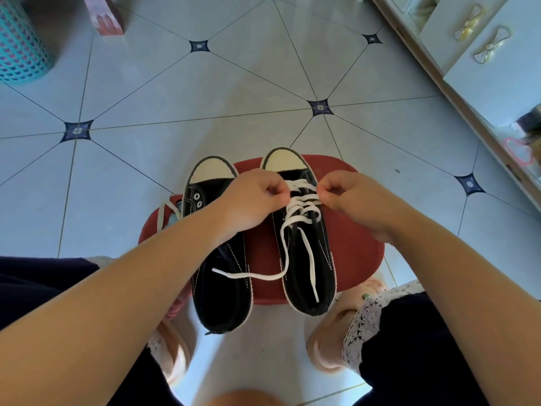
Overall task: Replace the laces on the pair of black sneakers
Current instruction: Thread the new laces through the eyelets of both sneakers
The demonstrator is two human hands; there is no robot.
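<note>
Two black sneakers with cream toe caps stand side by side on a red stool [357,253]. The right sneaker [319,276] carries a white lace [301,206] crossed through its front eyelets; both loose ends trail back, one across onto the left sneaker. The left sneaker [216,291] has bare eyelets and no lace. My left hand [254,197] and my right hand [351,197] each pinch the white lace at opposite sides of the right sneaker's eyelets. Another white lace [165,213] lies off the stool's left edge.
Pale tiled floor with dark diamond insets surrounds the stool. A teal basket [20,45] stands at the far left, a pink box [104,16] beside it. White cabinet drawers [483,54] run along the right. My feet in pink slippers [328,344] rest below the stool.
</note>
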